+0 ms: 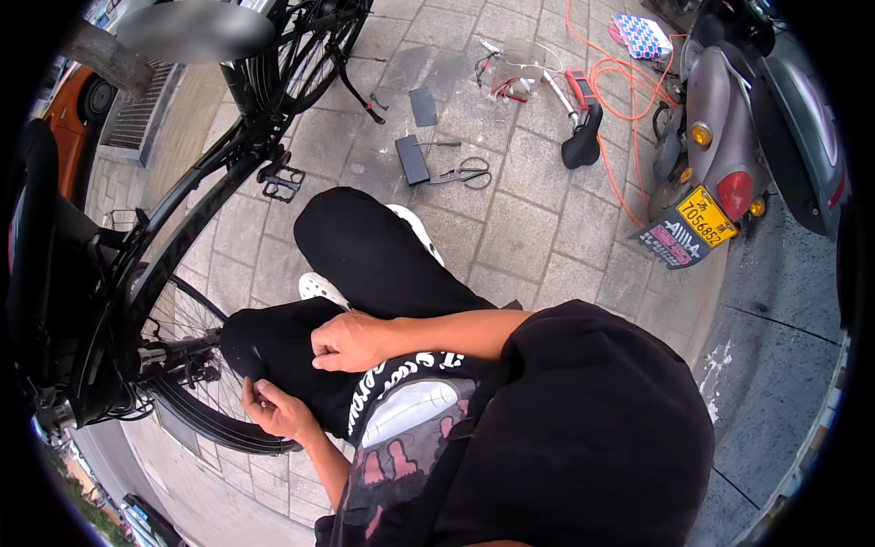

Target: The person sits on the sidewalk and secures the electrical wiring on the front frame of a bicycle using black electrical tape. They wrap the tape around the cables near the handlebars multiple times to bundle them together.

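My left hand [281,412] is beside the bicycle's rear wheel [228,428], close to my knee. Its thumb and fingers come together, and a small dark flat shape shows at their tips; I cannot make out what it is. Over my lap, my right hand [351,342] is curled closed with its knuckles up, and whatever may lie inside is hidden. The black bicycle [196,187] stands along my left, its pedal [283,182] nearest my other knee.
On the paving ahead lie scissors [469,173], a screwdriver [442,143], a dark box [412,161] and a grey flat sheet [423,107]. Farther right are a black saddle on its post [581,146], an orange hose [612,87] and a parked scooter [720,137].
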The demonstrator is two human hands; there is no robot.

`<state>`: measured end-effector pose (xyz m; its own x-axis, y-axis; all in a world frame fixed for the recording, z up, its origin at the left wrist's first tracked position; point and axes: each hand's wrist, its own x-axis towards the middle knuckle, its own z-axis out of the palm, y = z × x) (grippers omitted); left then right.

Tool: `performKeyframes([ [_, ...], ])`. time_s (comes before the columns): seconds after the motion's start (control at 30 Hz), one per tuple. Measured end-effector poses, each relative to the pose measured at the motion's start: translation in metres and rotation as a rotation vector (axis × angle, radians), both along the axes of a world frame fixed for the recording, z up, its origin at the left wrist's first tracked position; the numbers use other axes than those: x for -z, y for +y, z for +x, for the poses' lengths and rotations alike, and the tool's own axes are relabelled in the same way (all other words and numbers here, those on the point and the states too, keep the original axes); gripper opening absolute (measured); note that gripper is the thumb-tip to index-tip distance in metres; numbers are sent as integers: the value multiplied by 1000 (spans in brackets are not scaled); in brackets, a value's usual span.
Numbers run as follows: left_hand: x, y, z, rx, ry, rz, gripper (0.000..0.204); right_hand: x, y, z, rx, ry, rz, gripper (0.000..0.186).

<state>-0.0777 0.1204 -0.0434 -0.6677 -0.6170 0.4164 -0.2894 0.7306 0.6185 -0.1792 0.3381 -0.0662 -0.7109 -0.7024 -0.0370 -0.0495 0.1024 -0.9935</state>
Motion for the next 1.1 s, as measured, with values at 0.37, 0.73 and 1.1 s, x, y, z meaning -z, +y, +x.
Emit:
performKeyframes([
  [0.37,-1,13,-8,24,-7,-41,26,11,7,-21,101,-106,-44,37],
  [0.73,13,35,-36,341,152,145,26,14,35,-15,256,-57,96,27],
  [1.1,0,54,-27,363,187,110,33,25,54,-7,454,39,67,25],
])
